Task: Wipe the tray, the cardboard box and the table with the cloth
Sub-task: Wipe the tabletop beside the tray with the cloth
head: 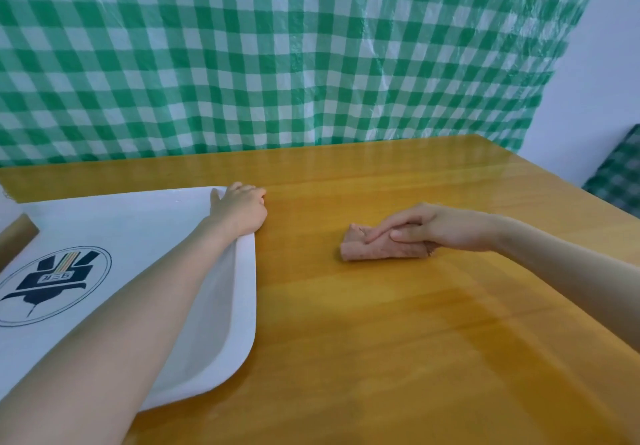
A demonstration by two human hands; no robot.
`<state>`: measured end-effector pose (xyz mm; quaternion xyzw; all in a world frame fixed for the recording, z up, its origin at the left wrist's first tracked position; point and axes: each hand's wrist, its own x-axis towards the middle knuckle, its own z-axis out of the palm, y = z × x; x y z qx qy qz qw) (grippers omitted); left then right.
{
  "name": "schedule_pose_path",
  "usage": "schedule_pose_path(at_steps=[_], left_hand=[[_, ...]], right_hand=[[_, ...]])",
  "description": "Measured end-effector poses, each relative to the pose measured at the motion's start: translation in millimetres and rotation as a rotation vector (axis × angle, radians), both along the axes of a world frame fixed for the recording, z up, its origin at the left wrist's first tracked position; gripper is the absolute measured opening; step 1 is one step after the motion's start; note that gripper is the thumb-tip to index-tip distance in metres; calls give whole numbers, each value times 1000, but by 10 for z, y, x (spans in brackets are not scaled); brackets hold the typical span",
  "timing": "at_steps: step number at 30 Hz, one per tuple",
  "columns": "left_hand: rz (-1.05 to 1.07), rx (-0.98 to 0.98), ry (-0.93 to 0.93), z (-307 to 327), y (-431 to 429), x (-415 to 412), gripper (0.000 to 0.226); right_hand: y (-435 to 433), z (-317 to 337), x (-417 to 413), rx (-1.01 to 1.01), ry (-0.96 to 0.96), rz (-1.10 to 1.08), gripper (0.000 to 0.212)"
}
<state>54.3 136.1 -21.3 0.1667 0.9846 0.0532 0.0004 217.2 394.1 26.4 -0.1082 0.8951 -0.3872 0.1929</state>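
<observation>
The person's left hand sits at the tray's far right corner, just left of the frame's centre. Its fingers are curled over the rim and the thumb is inside, so it grips that corner, with the forearm lying across the tray toward the lower left. The white tray lies flat on the yellow wooden table, filling the left side of the frame, with a dark round logo printed on its floor. Right of centre, well apart from the tray, the right hand rests on the folded pink cloth. Its fingers are stretched straight and close together, pressing the cloth flat on the table. A brown sliver of the cardboard box shows at the left edge. A green checked sheet hangs behind the table.
</observation>
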Motion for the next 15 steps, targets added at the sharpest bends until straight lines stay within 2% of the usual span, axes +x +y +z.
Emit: schedule_pose_path(at_steps=[9, 15], left_hand=[[8, -51, 23, 3, 10, -19, 47], [17, -66, 9, -26, 29, 2, 47]], right_hand=[[6, 55, 634, 36, -33, 71, 29], [80, 13, 854, -51, -61, 54, 27]])
